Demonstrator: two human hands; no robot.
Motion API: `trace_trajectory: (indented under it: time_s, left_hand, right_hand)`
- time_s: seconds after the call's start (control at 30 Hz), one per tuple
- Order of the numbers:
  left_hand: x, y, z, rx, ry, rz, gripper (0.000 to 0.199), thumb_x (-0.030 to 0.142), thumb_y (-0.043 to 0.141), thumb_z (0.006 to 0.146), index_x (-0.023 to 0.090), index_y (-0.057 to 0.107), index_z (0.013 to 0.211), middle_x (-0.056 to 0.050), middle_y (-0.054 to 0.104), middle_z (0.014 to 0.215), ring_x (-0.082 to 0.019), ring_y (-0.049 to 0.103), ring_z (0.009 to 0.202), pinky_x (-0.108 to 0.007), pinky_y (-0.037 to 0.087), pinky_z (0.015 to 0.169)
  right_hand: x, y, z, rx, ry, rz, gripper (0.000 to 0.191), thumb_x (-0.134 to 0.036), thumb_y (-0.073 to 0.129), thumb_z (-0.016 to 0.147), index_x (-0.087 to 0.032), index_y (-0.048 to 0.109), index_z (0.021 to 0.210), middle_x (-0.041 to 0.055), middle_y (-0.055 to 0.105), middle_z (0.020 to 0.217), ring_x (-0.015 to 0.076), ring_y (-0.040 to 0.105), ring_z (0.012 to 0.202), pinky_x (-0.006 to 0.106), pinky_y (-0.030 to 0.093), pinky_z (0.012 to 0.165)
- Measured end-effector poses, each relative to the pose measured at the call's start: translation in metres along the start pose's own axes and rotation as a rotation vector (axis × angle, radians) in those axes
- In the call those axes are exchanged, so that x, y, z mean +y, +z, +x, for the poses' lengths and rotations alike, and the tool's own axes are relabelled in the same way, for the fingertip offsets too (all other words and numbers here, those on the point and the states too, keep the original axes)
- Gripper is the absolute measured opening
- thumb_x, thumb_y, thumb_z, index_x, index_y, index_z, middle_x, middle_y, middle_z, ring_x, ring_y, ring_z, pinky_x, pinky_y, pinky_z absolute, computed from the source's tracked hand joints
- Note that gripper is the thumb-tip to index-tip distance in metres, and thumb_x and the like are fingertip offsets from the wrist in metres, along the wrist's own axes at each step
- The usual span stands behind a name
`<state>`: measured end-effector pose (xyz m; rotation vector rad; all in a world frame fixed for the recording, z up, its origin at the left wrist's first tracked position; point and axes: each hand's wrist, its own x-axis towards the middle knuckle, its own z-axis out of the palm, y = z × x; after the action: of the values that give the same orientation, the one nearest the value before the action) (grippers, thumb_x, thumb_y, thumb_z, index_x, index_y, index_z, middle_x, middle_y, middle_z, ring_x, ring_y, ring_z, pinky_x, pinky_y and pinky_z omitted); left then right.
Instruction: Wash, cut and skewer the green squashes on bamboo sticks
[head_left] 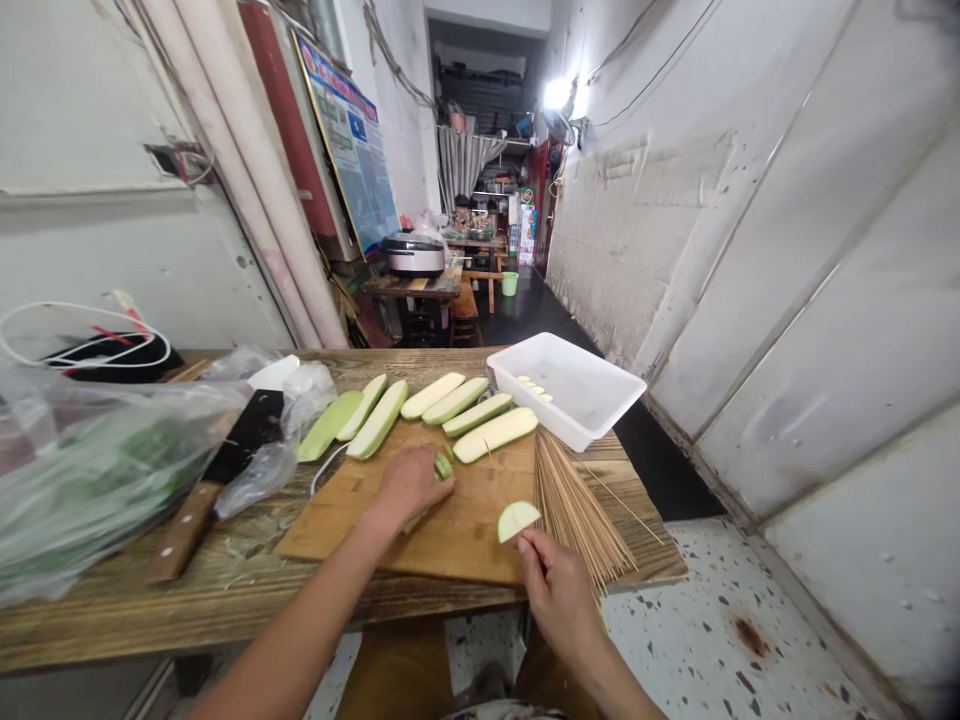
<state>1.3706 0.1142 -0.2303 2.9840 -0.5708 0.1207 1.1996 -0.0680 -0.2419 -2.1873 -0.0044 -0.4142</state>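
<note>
My left hand (414, 484) is curled over the wooden cutting board (472, 545), its fingers closed around some green-skinned zucchini slices (443, 465) that they mostly hide. Near the board's right edge, my right hand (559, 585) pinches a thin bamboo skewer (487, 450). On it sits a half-round zucchini slice (517, 521), pale face up; the skewer's tip seems to show beyond it. Along the board's far edge lie several lengthwise-cut zucchini pieces (495, 434). A fan of loose bamboo skewers (577, 510) rests at the board's right, beside my right hand.
Behind the skewers stands a white plastic tub (600, 385) with several small slices inside. At left, a cleaver (196, 520) lies beside a plastic bag of greens (112, 490). The wooden table (352, 600) ends close before me. Farther back is another table with a cooker (412, 256).
</note>
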Motion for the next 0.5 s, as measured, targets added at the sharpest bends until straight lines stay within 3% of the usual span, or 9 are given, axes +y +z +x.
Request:
trace_trajectory:
  time_s: [0.23, 0.5]
  left_hand:
    - [0.0010, 0.0000, -0.0012, 0.007, 0.054, 0.000, 0.041, 0.040, 0.048, 0.079, 0.013, 0.059, 0.108, -0.016, 0.067, 0.095, -0.032, 0.058, 0.096, -0.038, 0.040, 0.083]
    - [0.0035, 0.0067, 0.0009, 0.044, -0.058, -0.040, 0.044, 0.040, 0.049, 0.078, 0.016, 0.058, 0.114, -0.016, 0.067, 0.102, -0.035, 0.057, 0.104, -0.047, 0.036, 0.089]
  right_hand:
    - [0.0067, 0.0003, 0.0004, 0.004, 0.002, 0.000, 0.032, -0.032, 0.036, 0.095, -0.016, 0.064, 0.088, 0.0051, 0.069, 0.075, 0.0165, 0.062, 0.064, 0.024, 0.040, 0.057]
    - [0.0088, -0.0011, -0.0030, 0.011, 0.004, -0.040, 0.032, -0.032, 0.036, 0.095, -0.017, 0.064, 0.088, 0.0031, 0.066, 0.069, 0.0151, 0.059, 0.059, 0.023, 0.037, 0.055]
